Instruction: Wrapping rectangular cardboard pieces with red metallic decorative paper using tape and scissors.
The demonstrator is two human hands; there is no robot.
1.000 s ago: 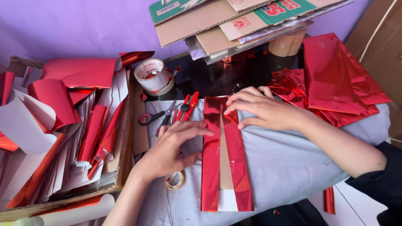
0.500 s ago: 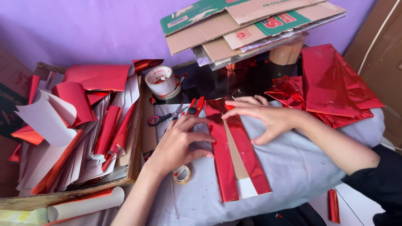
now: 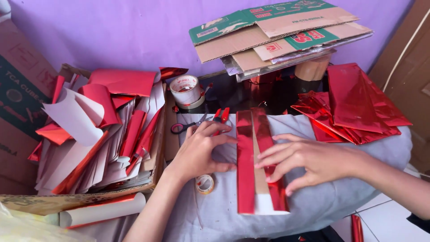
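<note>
A long cardboard strip wrapped in shiny red foil (image 3: 246, 166) lies lengthwise on a grey cloth (image 3: 313, 206). My right hand (image 3: 309, 160) presses flat on the foil's right flap, fingers spread. My left hand (image 3: 199, 150) rests on the cloth just left of the strip, fingertips touching its left edge. Neither hand grips anything. Red-handled scissors (image 3: 201, 122) lie just beyond my left hand. A small roll of clear tape (image 3: 205, 183) sits by my left wrist.
A cardboard tray (image 3: 159, 148) at left holds several red and white foil sheets. A larger tape roll (image 3: 186, 89) stands behind the scissors. Folded red foil pieces (image 3: 358, 107) are stacked at right. Flattened cardboard boxes (image 3: 277, 31) rest on brown cylinders at the back.
My right hand slid down the strip toward me and now presses its right flap. My left hand stayed at the strip's left edge. The camera view shifted.
</note>
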